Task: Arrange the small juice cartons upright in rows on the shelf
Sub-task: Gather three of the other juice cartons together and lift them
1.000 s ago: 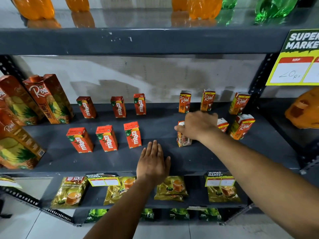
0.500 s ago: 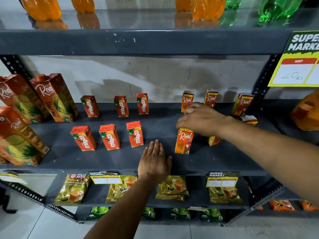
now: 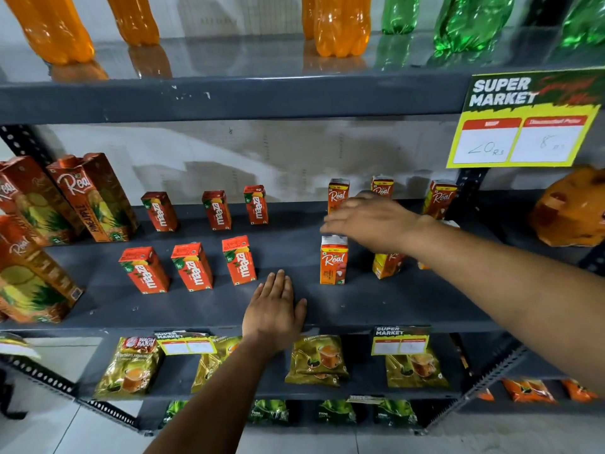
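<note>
Six small red Maaza cartons stand upright in two rows of three, such as the front middle one. To their right, an orange Real carton stands upright in the front row. My right hand hovers just above and behind it, fingers spread, holding nothing. My right forearm partly hides a second front Real carton. Three Real cartons stand along the back, one of them at the far right. My left hand lies flat, palm down, on the grey shelf near its front edge.
Large Real pineapple cartons crowd the shelf's left end. An orange packet lies on the neighbouring shelf at right. Orange and green bottles stand on the shelf above, and a yellow price sign hangs from it. Tea packets fill the shelf below.
My right hand stood the front Real carton upright, let go of it and lifted off to the right. My left hand stayed flat on the shelf.
</note>
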{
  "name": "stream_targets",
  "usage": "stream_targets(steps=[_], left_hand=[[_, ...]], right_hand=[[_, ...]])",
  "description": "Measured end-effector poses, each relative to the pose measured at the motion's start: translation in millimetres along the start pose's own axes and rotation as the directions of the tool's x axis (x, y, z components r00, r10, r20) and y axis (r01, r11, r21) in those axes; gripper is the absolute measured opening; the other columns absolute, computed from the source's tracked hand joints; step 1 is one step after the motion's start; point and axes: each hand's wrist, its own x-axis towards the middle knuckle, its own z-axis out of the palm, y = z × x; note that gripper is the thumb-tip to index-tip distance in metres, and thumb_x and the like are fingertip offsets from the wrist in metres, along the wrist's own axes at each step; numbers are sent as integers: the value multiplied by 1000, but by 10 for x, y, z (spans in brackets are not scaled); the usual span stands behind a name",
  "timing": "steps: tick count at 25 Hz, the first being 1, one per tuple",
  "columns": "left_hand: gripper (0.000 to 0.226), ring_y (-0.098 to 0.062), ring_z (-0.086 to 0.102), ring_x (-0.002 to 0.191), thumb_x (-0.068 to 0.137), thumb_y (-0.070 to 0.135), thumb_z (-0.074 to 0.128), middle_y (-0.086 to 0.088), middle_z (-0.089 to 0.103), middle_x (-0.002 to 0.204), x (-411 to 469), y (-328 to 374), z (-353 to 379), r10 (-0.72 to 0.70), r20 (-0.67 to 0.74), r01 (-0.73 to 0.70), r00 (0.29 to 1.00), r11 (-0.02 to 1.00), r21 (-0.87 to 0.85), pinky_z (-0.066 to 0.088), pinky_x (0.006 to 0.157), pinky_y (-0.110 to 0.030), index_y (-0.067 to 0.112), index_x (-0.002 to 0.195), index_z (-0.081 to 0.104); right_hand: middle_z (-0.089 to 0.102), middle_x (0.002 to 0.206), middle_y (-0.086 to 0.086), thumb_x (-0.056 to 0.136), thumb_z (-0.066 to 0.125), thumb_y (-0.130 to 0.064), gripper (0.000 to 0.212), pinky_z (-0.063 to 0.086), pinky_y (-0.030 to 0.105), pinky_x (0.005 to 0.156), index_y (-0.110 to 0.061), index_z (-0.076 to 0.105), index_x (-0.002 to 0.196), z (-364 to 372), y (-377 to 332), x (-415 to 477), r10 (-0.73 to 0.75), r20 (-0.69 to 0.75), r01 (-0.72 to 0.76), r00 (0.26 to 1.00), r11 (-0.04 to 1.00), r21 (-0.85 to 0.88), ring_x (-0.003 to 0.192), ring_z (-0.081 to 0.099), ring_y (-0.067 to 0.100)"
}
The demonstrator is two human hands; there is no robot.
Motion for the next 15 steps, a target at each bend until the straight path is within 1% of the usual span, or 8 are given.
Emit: stream_targets(steps=[2,4,6,8,10,11,13,15], left_hand=[[70,-21,4,149,96,53,19,-8,10,162,8,-4,12,0,-22,-1,1000,1000,-25,3,118,-33,8,150,17],[71,-22,9,148,95,54,29,-8,16,161,52,-26,-1,-29,-27,26,999,994,-106,8,119,-35,9,149,23],[75,-25,20,146,90,54,49,-9,26,158,109,-16,-32,-75,-20,68,997,966,-248,17,119,-38,10,147,28],[86,-23,35,138,78,51,70,-3,37,150,167,63,-120,-161,7,140,987,835,-532,28,115,-40,13,145,32],[97,-12,37,130,69,39,83,9,37,141,256,195,-192,-192,59,170,980,637,-752,31,113,-36,16,146,30],[101,-9,37,128,66,34,86,11,37,138,322,252,-225,-170,75,164,983,599,-784,31,112,-35,16,147,29],[94,-8,46,121,63,27,88,8,49,135,486,325,-270,-86,98,130,991,637,-760,35,110,-37,15,142,39],[66,0,57,96,66,19,87,8,63,112,613,400,-295,-40,130,122,991,680,-723,45,99,-30,16,123,54]], right_hand=[[42,150,-2,87,51,-5,61,35,41,108,-29,39,142,-41,218,-235,156,-62,-146,986,980,136,135,38,24],[37,152,-2,85,54,-7,64,35,41,109,-30,36,143,5,514,-570,359,-45,-329,932,894,303,136,36,24],[37,151,4,80,61,-5,74,37,40,108,-28,32,144,188,799,-921,549,23,-487,836,721,492,135,37,26],[38,149,13,73,70,0,86,36,40,108,-18,28,146,477,980,-1192,681,117,-548,723,462,697,134,39,31],[33,150,18,60,77,1,104,33,38,106,-11,21,148,786,1049,-1387,711,278,-525,646,150,837,137,34,33],[31,151,18,54,78,-3,113,32,37,105,-11,18,148,932,1049,-1454,694,342,-508,634,40,860,138,31,32],[32,151,15,58,80,4,112,33,37,105,-14,17,149,1176,1012,-1502,637,420,-504,647,-56,862,139,32,30],[46,143,12,68,76,12,95,37,38,103,-16,29,145,1329,936,-1471,602,447,-490,661,-105,866,133,42,27]])
